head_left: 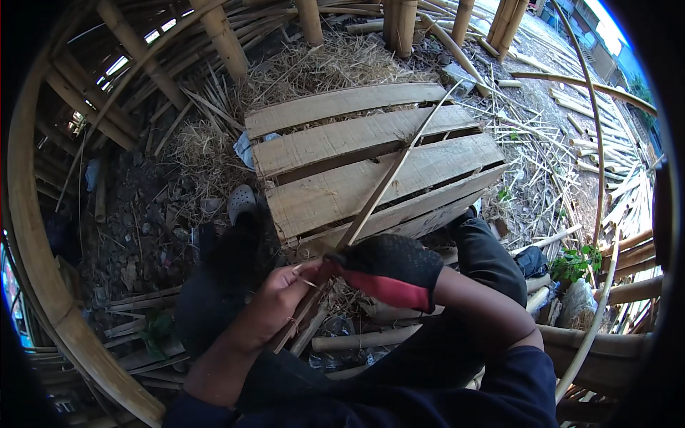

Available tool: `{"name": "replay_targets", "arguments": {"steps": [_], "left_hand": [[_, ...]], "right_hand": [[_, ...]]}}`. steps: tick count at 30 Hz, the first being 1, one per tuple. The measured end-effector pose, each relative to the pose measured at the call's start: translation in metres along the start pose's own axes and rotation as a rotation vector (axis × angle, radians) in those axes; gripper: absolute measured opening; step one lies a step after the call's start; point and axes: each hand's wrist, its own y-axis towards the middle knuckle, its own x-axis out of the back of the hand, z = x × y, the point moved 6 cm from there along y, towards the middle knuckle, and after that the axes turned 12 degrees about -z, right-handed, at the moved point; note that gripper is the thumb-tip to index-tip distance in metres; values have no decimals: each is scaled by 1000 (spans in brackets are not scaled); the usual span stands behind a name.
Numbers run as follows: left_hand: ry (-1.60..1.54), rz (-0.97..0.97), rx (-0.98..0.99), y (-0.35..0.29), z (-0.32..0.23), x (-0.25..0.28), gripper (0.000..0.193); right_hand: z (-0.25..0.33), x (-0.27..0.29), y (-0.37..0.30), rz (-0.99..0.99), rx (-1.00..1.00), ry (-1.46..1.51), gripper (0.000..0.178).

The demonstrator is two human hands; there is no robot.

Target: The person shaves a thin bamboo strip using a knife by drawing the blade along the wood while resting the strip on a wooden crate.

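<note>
A long split bamboo strip slants from over a wooden slatted crate down between my knees. My bare left hand is closed on its lower part, with a thin pale sliver showing at the fingertips. Right beside it, my right hand, in a black and red work glove, is curled closed against the strip. The glove hides whatever its fingers hold. Both hands meet just in front of the crate's near edge.
Bamboo posts stand at the far left, and a curved bamboo pole bends along the left rim. Straw lies behind the crate. Cut bamboo pieces cover the ground at right. A green leafy plant grows near my right knee.
</note>
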Motion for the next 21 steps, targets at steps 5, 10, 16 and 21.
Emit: {"name": "replay_targets", "arguments": {"steps": [5, 10, 16, 21], "left_hand": [[-265, 213, 102, -3, -5, -4, 27], [-128, 59, -9, 4, -2, -8, 32], [-151, 56, -15, -8, -21, -7, 39], [-112, 54, -14, -13, -20, -8, 39]], "right_hand": [[-34, 28, 15, -148, -220, -164, 40], [31, -22, -23, -54, 165, -19, 29], [9, 26, -5, -288, 153, -136, 43], [-5, 9, -14, 21, -365, 418, 43]]}}
